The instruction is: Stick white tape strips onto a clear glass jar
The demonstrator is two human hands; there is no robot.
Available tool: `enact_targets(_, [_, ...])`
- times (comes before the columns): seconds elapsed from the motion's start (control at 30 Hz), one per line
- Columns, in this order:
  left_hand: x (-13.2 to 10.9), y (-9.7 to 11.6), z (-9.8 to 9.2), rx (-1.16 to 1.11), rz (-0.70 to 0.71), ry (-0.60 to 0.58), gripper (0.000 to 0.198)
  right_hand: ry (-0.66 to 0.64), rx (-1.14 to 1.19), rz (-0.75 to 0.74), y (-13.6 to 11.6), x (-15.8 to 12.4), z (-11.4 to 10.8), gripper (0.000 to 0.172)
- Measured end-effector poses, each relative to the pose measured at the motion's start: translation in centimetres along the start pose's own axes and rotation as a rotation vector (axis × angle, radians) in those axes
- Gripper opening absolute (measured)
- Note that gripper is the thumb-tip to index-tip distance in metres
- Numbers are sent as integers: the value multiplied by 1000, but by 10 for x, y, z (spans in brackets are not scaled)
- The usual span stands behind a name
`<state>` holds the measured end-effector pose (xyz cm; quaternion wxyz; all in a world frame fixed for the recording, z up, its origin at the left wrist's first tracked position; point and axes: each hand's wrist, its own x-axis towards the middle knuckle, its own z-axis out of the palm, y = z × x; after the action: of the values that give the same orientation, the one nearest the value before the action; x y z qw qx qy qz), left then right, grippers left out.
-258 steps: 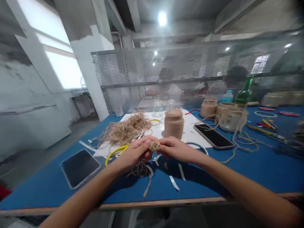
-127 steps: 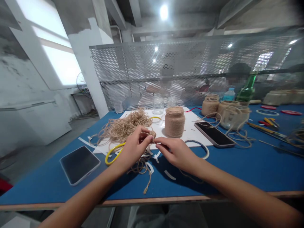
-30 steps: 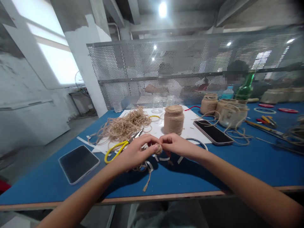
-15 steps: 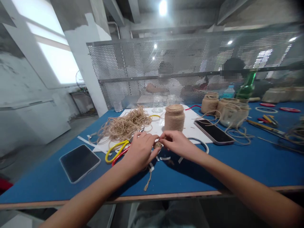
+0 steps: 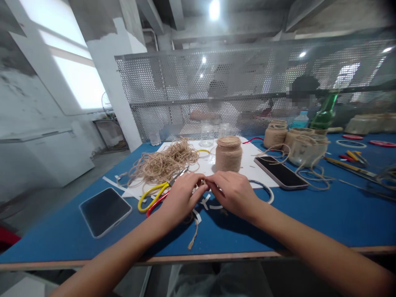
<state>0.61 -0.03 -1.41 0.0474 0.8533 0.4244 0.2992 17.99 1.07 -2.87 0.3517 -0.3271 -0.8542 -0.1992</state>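
My left hand (image 5: 185,192) is closed, its thumb and fingers pinching a small twine piece (image 5: 203,184) that is mostly hidden by fingers. Against its fingertips, my right hand (image 5: 235,192) is closed too, pinching at the same piece. Just behind the hands stands a twine-wrapped jar (image 5: 229,156) on a white sheet (image 5: 249,156). Scissors (image 5: 154,194) with yellow and red handles lie beside my left hand, partly covered by it. White paper strips (image 5: 206,202) and a short twine end (image 5: 193,237) rest below the hands.
A loose heap of twine (image 5: 165,163) is at left, a tablet-like device (image 5: 105,212) nearer. At right lie a phone (image 5: 281,172) and a ring (image 5: 267,189), with wrapped jars (image 5: 275,133), a glass jar (image 5: 305,150) and a green bottle (image 5: 324,111) beyond. People sit behind the perforated screen (image 5: 173,82).
My right hand has turned, its fingers now curling downward over the small piece, which is more hidden than before. My left fingers have drawn in slightly towards the right hand.
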Motion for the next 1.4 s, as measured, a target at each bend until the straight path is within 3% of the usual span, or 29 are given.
enact_targets(0.27, [7, 3, -5, -539, -232, 44, 21, 19, -25, -70, -5, 0, -6, 33])
enact_targets(0.43, [8, 1, -3, -1048, -376, -68, 23, 60, -107, -155, -3, 2, -10, 35])
enact_targets(0.5, [7, 1, -3, -1142, -393, -97, 25, 74, -102, -161, -3, 2, -12, 35])
enact_targets(0.67, [7, 2, -9, -1148, -396, -83, 30, 112, 103, -32, -5, 3, -14, 30])
enact_targets(0.83, [14, 6, -20, -1122, -330, -93, 30, 77, 475, 302, 2, 18, -34, 25])
enact_targets(0.97, [20, 7, -23, -996, -271, -78, 27, 74, 570, 442, 39, 44, -63, 24])
enact_targets(1.03, [21, 7, -23, -903, -274, -71, 24, 144, 510, 512, 66, 58, -71, 25])
enact_targets(1.13, [19, 7, -22, -773, -300, -108, 22, 152, 507, 550, 108, 71, -64, 23])
enact_targets(1.2, [17, 7, -22, -706, -289, -155, 21, 88, 663, 585, 128, 74, -51, 22])
enact_targets(1.3, [15, 7, -24, -625, -254, -192, 20, 57, 859, 682, 144, 72, -32, 22])
enact_targets(1.4, [15, 7, -24, -590, -232, -203, 21, 58, 913, 736, 149, 68, -22, 23])
